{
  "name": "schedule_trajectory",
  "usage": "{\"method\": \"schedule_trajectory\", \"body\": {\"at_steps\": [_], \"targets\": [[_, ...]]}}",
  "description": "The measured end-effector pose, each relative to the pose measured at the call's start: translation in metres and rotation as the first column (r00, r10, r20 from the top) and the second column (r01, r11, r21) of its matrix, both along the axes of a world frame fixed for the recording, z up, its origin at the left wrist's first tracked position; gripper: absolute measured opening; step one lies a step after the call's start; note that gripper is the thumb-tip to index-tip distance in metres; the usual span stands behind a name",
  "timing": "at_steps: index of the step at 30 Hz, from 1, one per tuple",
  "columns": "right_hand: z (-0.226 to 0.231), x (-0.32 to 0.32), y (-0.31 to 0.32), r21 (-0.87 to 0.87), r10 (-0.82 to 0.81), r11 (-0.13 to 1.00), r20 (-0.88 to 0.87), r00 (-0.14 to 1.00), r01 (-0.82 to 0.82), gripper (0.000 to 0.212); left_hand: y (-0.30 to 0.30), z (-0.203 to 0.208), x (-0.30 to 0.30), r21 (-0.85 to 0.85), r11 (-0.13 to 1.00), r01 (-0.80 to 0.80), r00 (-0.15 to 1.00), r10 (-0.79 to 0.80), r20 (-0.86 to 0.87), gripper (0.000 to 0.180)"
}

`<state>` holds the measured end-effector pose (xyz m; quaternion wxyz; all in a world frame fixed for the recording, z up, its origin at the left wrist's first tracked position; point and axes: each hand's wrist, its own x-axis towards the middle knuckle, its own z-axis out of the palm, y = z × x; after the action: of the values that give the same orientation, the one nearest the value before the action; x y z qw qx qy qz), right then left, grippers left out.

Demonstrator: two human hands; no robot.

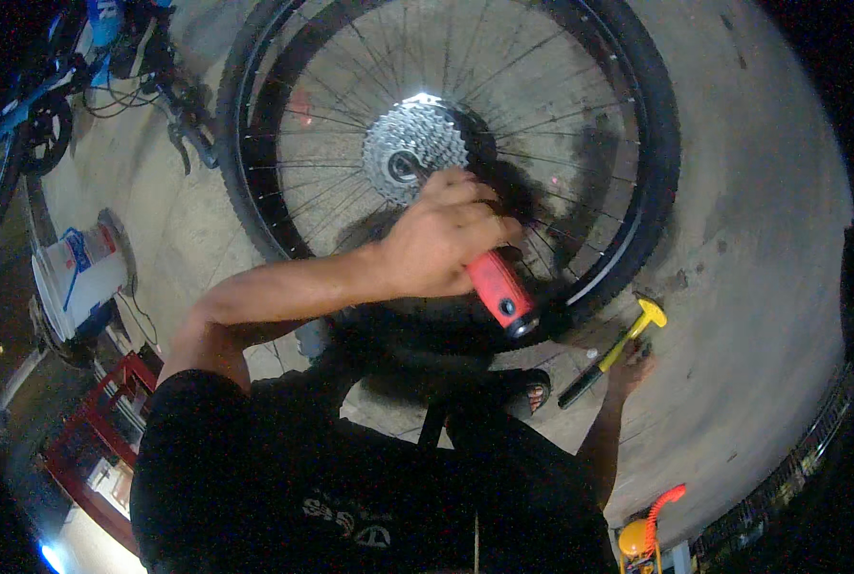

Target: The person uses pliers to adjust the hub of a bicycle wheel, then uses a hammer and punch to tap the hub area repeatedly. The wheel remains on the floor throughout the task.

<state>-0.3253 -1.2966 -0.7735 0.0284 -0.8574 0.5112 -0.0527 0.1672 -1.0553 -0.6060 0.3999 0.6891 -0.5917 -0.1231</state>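
A bicycle wheel (658, 143) with a dark knobbly tyre lies in front of me, its silver cassette (388, 143) facing up. My left hand (451, 230) is wrapped round what looks like a screwdriver with a thick red handle (499, 287). Its handle tilts down towards me, and its metal shaft reaches the hub at the cassette's centre; the tip cannot be made out. Lower right, beyond the tyre, my right hand (639, 362) closes on a hammer (621, 349) near its yellow neck. The hammer has a yellow head and a black grip; my fingers are partly in shade.
Parts of a blue and black bicycle (39, 105) stand at the upper left. Below them is a white bucket (82, 277). A red metal frame (87, 430) stands lower left, and an orange-yellow object with a coiled red hose (661, 512) lower right. My sandalled foot (534, 390) is near the tyre.
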Motion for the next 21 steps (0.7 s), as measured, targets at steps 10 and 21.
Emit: {"method": "schedule_trajectory", "body": {"at_steps": [10,21], "targets": [[-0.043,-0.004,0.004,0.029,-0.112,0.993,-0.025,0.993,0.113,0.052,0.002,0.001,-0.008,-0.129,0.992,-0.001,0.999,0.006,0.043,0.027],[-0.045,0.007,-0.004,0.219,-0.270,0.940,0.009,0.963,0.262,0.042,0.005,0.002,-0.001,-0.083,0.995,-0.054,0.998,0.057,0.038,0.029]]}}
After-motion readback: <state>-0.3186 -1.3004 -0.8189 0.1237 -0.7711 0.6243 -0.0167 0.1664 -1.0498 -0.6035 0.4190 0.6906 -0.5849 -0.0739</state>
